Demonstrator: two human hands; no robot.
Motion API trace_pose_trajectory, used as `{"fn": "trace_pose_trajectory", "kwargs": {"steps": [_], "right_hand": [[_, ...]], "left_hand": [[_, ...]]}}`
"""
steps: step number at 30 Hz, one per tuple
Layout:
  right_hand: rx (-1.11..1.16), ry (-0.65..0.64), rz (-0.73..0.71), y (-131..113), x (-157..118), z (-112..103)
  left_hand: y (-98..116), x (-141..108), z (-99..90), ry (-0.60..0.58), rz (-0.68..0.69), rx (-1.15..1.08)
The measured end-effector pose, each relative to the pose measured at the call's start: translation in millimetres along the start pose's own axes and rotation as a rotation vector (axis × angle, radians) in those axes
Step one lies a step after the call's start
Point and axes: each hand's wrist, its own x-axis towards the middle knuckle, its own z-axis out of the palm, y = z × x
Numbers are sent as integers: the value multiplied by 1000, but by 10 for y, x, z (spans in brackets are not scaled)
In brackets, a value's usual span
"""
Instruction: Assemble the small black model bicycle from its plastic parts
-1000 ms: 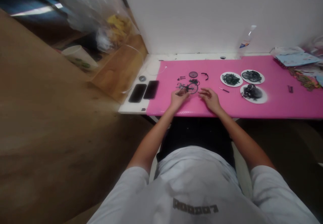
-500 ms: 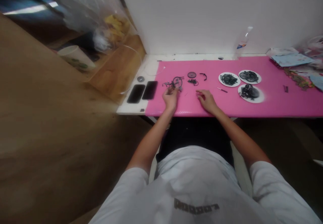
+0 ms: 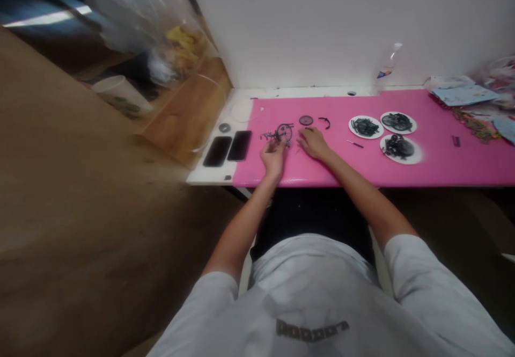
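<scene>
Gripping a small model bicycle [image 3: 278, 135] above the near left part of a pink-covered desk [image 3: 333, 173].
Wears a white short-sleeved shirt [image 3: 306, 282]; clasps the bicycle near its wheel in the closed fingers of the left hand [image 3: 273, 158], to the right of two dark phones [image 3: 218, 151] lying side by side. Holds the right hand [image 3: 315, 143] palm down and bent-fingered, near the bicycle, at a mostly hidden dark part [image 3: 309, 128]; cannot tell whether gripping it. Has a slim screwdriver [image 3: 355, 144] out to the right, near three white plates [image 3: 417, 154] heaped with dark parts. Shows, just beyond the right hand, a loose wheel [image 3: 306, 121] beside a curved dark piece [image 3: 327, 122], then, at the back, a clear bottle [image 3: 388, 71] upright before a white wall [image 3: 314, 29].
</scene>
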Motion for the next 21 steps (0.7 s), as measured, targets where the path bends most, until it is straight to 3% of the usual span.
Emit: {"fn": "trace_pose_trajectory", "kwargs": {"steps": [7,14,21], "right_hand": [[-30,24,-4,-37,-46,80],[17,144,58,13,-78,48],[-82,135,70,13,-70,86]], "left_hand": [[-15,-2,10,-3,20,5],[-9,-13,10,-33,30,-35],[0,-10,9,-29,36,-12]]}}
